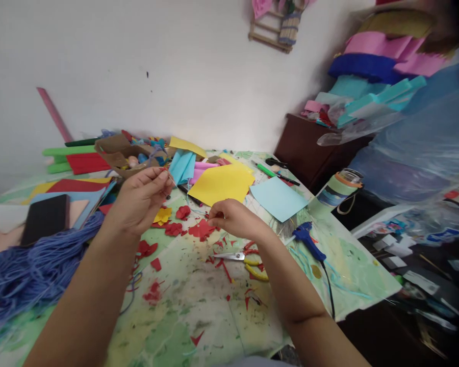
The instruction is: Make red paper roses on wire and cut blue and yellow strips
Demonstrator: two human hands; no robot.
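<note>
My left hand (147, 196) is raised above the table, thumb and fingertips pinched on a thin pale strand (172, 179). Lower and to the right, my right hand (233, 218) has its fingers curled together beside a red paper flower (201, 230). Its fingertips overlap the flower's edge; whether they grip it or something finer is hidden. More red paper flowers (173, 229) and a yellow paper flower (162, 216) lie between the hands. Scissors (231, 256) with red and yellow handles rest, blades pointing left, beneath my right wrist among red paper scraps (226, 271).
Yellow paper (224, 184) and light blue paper (279, 198) lie behind. On the right are a blue glue gun (309, 242) with a cord and a bottle (336, 188). Blue yarn (42, 275), a black phone (46, 219) and a cardboard box (115, 153) occupy the left.
</note>
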